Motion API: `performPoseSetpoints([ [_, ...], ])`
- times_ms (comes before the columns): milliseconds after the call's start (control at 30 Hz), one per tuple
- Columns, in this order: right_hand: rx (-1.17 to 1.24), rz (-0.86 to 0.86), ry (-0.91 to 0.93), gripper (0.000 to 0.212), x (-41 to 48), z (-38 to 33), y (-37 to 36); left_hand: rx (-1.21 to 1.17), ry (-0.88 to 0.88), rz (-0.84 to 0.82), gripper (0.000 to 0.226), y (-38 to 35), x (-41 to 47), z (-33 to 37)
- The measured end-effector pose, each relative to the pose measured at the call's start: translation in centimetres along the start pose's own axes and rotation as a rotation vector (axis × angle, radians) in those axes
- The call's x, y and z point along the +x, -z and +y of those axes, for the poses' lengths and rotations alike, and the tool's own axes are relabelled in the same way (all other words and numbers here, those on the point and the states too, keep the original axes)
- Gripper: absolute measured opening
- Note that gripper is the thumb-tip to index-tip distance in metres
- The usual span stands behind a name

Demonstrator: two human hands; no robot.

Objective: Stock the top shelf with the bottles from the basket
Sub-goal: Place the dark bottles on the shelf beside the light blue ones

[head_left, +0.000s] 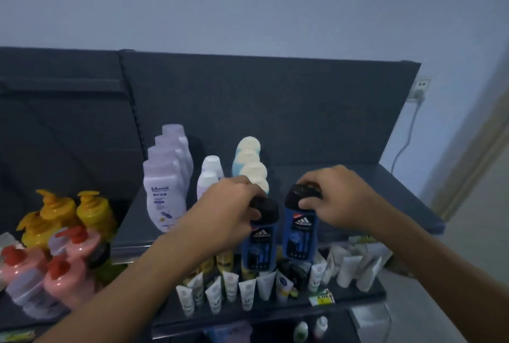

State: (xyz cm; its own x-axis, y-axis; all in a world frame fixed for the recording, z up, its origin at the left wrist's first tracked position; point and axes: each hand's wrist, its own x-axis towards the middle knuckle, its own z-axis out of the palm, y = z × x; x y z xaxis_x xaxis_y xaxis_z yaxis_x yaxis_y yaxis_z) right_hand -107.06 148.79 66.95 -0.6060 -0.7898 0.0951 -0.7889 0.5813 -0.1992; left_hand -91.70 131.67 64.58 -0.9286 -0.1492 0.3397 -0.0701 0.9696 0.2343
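Left hand [234, 205] grips black cap of a blue plastic Adidas bottle [260, 246], right hand [338, 199] grips cap of a 2nd blue Adidas bottle [301, 235] just right of it. Both upright at front edge of dark top shelf [399, 191]; behind 1st bottle, pale blue bottles w/ cream caps [250, 161], left of those white Johnson's bottles [165, 191]

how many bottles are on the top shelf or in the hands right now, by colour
Lilac bottles, in a row front to back: 4
White bottles: 2
Pale blue bottles with cream caps: 4 caps show, the nearest partly hidden by the left hand
Blue bottles with black caps: 2, one in the left hand, one in the right hand
Total: 12
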Motion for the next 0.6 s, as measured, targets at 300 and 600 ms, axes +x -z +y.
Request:
performPoseSetpoints([
  [300, 0.048, 0.04, 0.102, 0.02, 7.9, 7.5, 2.8, 0.038, 0.115, 0.035, 0.028, -2.2, 8.8, 3.0],
  [600, 0.08, -0.02, 0.156, 0.021, 17.4, 11.9, 0.2, 0.055, 0.15, 0.038, 0.033, -5.9, 16.4, 2.6],
])
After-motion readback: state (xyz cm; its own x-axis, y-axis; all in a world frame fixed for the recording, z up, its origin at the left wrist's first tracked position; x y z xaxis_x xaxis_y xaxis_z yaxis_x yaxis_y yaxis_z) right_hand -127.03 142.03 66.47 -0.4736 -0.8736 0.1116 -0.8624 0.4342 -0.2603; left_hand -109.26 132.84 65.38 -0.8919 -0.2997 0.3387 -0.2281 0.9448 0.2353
